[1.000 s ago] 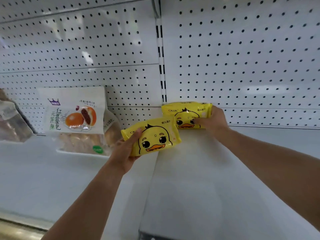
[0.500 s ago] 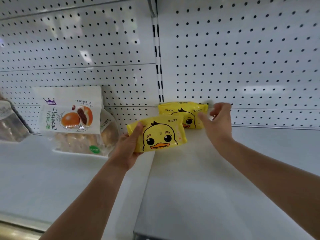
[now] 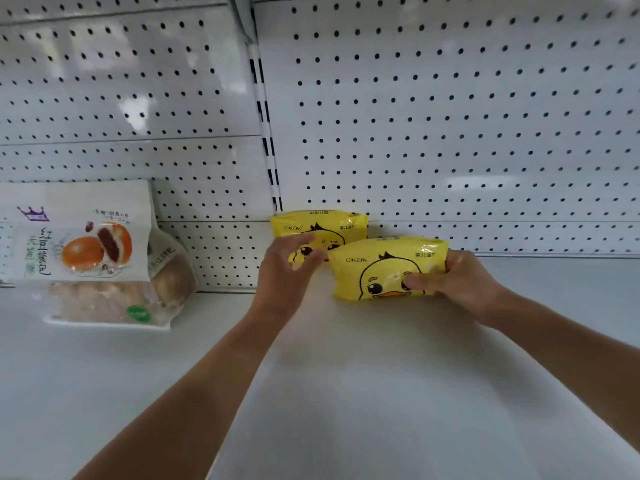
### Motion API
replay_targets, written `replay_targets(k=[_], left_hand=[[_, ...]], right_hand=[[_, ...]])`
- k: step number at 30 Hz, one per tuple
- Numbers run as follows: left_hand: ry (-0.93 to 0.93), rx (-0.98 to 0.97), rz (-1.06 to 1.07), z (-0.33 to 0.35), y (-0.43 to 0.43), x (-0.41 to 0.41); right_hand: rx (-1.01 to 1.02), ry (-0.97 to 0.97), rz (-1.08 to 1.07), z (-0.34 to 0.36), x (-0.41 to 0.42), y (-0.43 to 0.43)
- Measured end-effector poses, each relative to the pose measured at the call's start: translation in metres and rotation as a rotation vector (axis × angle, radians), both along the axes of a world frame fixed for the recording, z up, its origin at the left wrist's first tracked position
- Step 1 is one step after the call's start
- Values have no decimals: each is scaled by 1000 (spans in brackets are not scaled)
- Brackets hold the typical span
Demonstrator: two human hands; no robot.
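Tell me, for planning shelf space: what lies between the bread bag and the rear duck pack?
Nothing: head view shows bare shelf between bread bag and rear duck pack.

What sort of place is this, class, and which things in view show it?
Probably a shop: a white pegboard back panel with a slotted upright, a white metal shelf displaying a printed bag of buns, and a yellow duck-print packet that the right hand grips.
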State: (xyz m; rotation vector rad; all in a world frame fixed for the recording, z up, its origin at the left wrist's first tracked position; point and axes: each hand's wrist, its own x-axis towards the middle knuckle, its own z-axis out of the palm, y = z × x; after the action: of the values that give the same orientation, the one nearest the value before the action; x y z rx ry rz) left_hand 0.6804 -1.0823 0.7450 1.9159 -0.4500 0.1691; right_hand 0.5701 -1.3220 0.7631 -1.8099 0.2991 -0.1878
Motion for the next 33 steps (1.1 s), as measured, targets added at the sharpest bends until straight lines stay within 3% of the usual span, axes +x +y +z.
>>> replay_targets(k=[3,6,10,16,26,29,31,33], left_hand=[[-153,124,219,4,0,16],[-21,220,233,-3,1,34],[78,131,223,-5,-8,44],[53,79,236,-8,-16,53],[94,58,226,-12,-16,57],[103,84,336,-5,-13,51],[114,21,456,5,-10,41],[157,-151,447,17,-9,26]], right_hand=[[-49,-5,-91,-1,3,-27],[-83,-5,-178,-2,13,-40],[-132,-12,-278,-4,32,-49],[-200,-52,-418,-7,45,-45],[-332,68,-550,-10,54,-36],[-362,72,-595,-9,49,-35],[-373,51,-637,-7,38,-32],[-332,10,-635,-6,22,-26]])
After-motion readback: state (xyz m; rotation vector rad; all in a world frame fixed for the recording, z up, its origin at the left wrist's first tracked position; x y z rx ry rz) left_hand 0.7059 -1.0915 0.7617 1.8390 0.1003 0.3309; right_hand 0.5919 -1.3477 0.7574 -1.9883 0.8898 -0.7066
